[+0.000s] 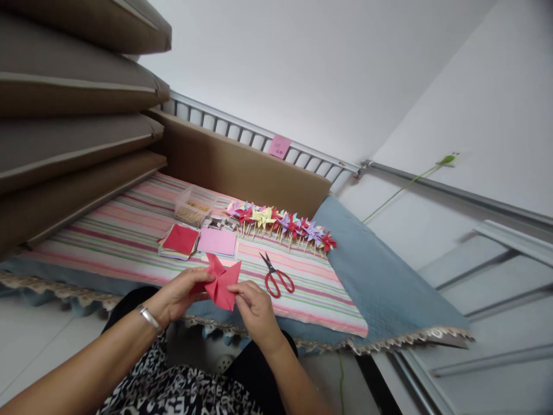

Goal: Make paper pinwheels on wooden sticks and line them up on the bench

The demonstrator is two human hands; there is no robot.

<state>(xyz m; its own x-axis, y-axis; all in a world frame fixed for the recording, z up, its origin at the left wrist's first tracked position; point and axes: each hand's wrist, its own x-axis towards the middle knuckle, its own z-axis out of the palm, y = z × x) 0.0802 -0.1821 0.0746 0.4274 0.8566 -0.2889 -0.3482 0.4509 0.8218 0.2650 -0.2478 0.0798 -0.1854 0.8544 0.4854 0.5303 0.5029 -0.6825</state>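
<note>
A red folded paper pinwheel (222,283) is held up in front of me, above the near edge of the striped cloth. My left hand (185,293) grips its left side between thumb and fingers. On its right side, my right hand (253,305) pinches one of the paper points. Red-handled scissors (276,276) lie on the cloth to the right, blades slightly apart and touched by neither hand. Beyond my hands are a stack of paper squares with red on top (180,239) and a pink stack (218,241).
A row of finished pinwheels on sticks (280,225) lies at the back of the striped cloth (129,230). A clear plastic box (194,206) holds sticks and small yellowish pieces. Stacked brown cushions (78,98) rise on the left. A cardboard panel (237,161) stands behind.
</note>
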